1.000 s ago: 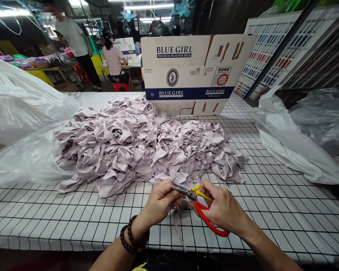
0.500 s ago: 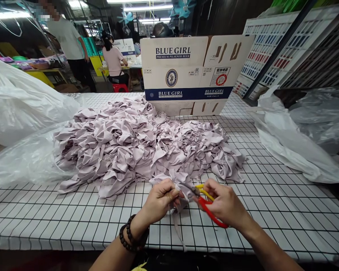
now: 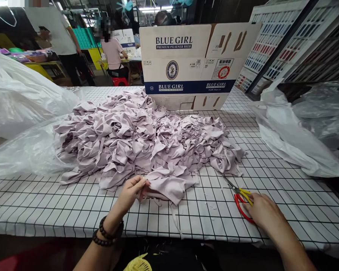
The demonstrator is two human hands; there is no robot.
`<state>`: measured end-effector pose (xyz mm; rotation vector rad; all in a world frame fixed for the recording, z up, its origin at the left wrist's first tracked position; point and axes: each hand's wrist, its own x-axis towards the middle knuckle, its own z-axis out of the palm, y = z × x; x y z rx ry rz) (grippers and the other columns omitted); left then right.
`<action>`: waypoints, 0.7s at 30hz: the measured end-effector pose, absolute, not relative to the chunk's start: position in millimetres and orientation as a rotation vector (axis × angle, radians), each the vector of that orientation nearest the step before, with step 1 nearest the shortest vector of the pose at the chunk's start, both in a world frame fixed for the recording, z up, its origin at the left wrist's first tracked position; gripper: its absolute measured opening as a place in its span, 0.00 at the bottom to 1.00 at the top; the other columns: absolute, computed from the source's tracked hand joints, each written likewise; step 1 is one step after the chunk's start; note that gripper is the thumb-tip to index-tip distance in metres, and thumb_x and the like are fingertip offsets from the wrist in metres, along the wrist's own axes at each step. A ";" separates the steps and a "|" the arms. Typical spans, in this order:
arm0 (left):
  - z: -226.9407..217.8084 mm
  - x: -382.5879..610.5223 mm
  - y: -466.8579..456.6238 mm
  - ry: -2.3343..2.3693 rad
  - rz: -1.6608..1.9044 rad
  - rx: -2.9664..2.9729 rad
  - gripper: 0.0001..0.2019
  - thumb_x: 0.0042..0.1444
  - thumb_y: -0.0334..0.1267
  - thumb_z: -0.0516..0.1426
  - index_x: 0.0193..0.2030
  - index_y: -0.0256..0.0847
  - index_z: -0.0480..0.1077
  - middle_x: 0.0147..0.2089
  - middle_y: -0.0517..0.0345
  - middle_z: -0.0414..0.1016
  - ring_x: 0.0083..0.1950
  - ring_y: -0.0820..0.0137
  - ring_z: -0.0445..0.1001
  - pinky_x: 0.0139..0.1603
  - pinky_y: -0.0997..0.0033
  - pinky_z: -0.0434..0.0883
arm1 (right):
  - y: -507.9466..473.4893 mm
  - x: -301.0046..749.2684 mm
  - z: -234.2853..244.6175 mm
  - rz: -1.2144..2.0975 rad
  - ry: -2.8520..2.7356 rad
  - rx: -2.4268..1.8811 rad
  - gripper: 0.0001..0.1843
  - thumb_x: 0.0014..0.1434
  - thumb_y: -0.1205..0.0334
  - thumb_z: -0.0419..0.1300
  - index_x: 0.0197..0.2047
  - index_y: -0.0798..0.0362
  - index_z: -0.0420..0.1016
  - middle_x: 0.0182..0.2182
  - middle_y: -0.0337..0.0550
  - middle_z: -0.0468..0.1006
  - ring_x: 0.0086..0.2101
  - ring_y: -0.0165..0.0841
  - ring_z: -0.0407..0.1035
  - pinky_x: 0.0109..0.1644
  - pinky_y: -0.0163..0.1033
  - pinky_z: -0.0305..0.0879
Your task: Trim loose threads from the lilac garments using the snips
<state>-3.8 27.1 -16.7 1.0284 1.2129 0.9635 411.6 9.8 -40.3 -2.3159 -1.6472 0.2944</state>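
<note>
left hand (image 3: pixel 132 192) pinches fabric piece (image 3: pixel 169 184) | right hand (image 3: pixel 261 212) on scissors (image 3: pixel 241 199)

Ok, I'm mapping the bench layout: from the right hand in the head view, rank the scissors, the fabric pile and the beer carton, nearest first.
1. Scissors: under the right hand, on the checked table.
2. Fabric pile: to the hand's left, mid-table.
3. Beer carton: upright at the far edge, behind the pile.

You're in a garment workshop: a heap of lilac fabric pieces (image 3: pixel 147 139) at twelve o'clock, workers' benches (image 3: pixel 42 66) at eleven, stacked crates (image 3: pixel 274 41) at one.
</note>
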 end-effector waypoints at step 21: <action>77.8 -12.4 71.2 1.206 1.504 1.324 0.13 0.58 0.45 0.55 0.34 0.37 0.72 0.17 0.64 0.67 0.18 0.76 0.64 0.21 0.78 0.63 | 23.4 296.9 35.6 1.818 -1.326 -1.303 0.20 0.49 0.48 0.67 0.38 0.53 0.70 0.21 0.32 0.68 0.18 0.21 0.50 0.20 0.30 0.43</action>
